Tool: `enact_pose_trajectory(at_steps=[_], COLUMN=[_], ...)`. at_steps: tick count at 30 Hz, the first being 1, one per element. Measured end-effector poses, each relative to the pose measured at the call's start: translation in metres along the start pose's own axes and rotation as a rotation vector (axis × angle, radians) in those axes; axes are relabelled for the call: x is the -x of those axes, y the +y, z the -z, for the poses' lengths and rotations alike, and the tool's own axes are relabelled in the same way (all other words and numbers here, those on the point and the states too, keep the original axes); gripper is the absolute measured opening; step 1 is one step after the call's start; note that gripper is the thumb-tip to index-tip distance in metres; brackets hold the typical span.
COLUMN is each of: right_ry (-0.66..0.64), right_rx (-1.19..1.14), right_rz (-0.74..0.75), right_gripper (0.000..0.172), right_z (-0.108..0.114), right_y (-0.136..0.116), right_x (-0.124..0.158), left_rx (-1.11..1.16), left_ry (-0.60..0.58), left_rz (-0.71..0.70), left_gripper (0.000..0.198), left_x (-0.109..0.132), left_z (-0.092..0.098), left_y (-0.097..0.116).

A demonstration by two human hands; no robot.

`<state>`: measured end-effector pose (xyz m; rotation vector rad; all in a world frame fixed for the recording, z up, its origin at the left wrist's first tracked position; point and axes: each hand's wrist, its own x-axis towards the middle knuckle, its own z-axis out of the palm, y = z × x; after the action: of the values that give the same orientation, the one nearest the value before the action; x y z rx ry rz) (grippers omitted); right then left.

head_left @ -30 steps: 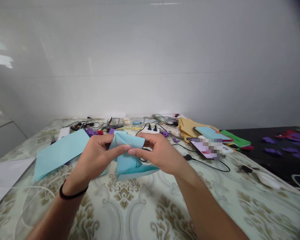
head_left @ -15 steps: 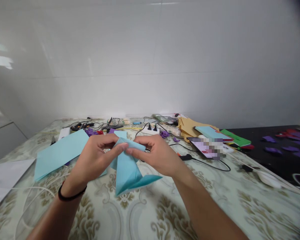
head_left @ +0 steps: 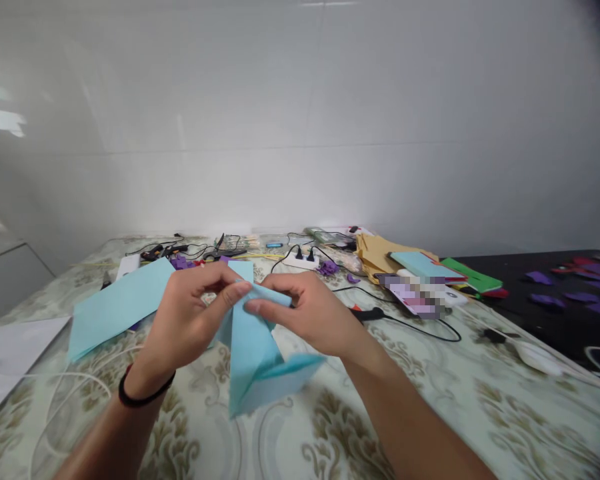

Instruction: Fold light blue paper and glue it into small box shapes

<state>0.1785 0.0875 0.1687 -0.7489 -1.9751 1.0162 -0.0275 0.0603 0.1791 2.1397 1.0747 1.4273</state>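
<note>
Folded blue paper (head_left: 253, 337): far end pinched in left hand (head_left: 190, 320) and right hand (head_left: 317, 312) grip. Far: power strip (head_left: 291, 263), two plugs (head_left: 311, 256) inserted.

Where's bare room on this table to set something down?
Bare tablecloth shows between the forearms, nearer you than the held blue paper, and right of the right forearm, nearer than the black cable. Crowded: around the power strip and yellow papers.
</note>
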Motion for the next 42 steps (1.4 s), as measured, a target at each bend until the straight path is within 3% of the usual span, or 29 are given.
enact_pose_trajectory(at_steps=[3, 8, 13, 18, 25, 30, 36, 42], right_ry=[-0.027, 0.030, -0.048, -0.019, -0.049, -0.033, 0.028, 0.091], right_rx=[0.006, 0.101, 0.085, 0.131, 0.142, 0.062, 0.166, 0.217], right_rz=[-0.071, -0.096, -0.108, -0.114, -0.091, -0.098, -0.048, -0.032], right_gripper=[0.042, 0.040, 0.030, 0.033, 0.029, 0.012, 0.011, 0.007], right_z=[-0.002, -0.001, 0.005, 0.006, 0.009, 0.018, 0.015, 0.012], right_y=[0.000, 0.000, -0.002, -0.004, -0.002, -0.003, -0.006, -0.006], right_x=[0.000, 0.002, 0.003, 0.004, 0.004, 0.003, 0.007, 0.009], left_rx=[0.019, -0.003, -0.117, -0.143, -0.131, -0.153, -0.116, -0.254], left_ry=[0.049, -0.197, -0.145, -0.220, -0.182, 0.016, -0.189, -0.044], left_rz=[0.033, 0.095, 0.020, -0.020, -0.052, -0.057, 0.133, 0.035], left_gripper=[0.025, 0.021, 0.026, 0.022, 0.024, 0.030, 0.020, 0.022], left_x=[0.000, -0.003, -0.002, -0.004, -0.004, -0.001, -0.002, -0.002], left_z=[0.005, 0.012, 0.013, 0.012, 0.009, 0.013, 0.009, 0.007], left_y=[0.000, 0.000, -0.001, 0.001, 0.003, 0.001, -0.001, 0.003])
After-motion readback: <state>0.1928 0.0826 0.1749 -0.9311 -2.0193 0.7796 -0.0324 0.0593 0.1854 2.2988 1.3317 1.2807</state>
